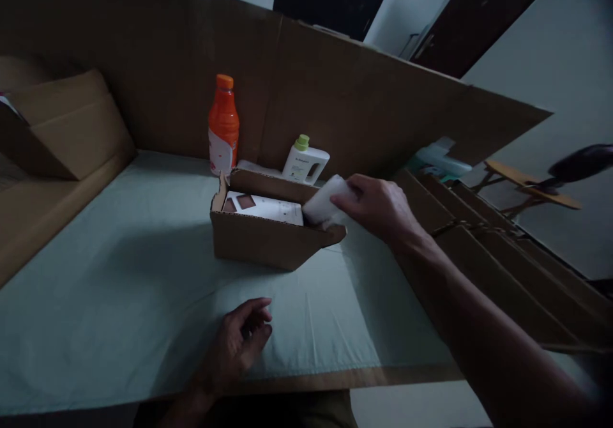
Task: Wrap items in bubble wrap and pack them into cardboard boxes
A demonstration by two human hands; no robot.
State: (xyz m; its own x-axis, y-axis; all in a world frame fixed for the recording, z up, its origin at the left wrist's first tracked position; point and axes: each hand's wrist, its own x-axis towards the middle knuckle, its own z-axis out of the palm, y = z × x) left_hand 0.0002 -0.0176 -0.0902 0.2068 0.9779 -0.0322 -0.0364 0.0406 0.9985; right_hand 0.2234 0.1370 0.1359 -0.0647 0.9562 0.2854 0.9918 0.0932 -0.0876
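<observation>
Clamping a white object (322, 204) by its end, mid-frame, the right hand (378, 204) is seemingly sparing the carton (253, 243) rim; lower centre, the left hand (239, 338) is gaping empty.

Free cloth (115, 294) leftward; carton (258, 244) ahead

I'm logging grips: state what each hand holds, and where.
Right hand: a white object, by its right end. Left hand: nothing visible.

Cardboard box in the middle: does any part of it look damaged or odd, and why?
Yes. The cardboard box has a ragged rim: its left end is jagged, and a rough piece juts out at the right, near the right hand. It looks torn or crudely cut.
</observation>
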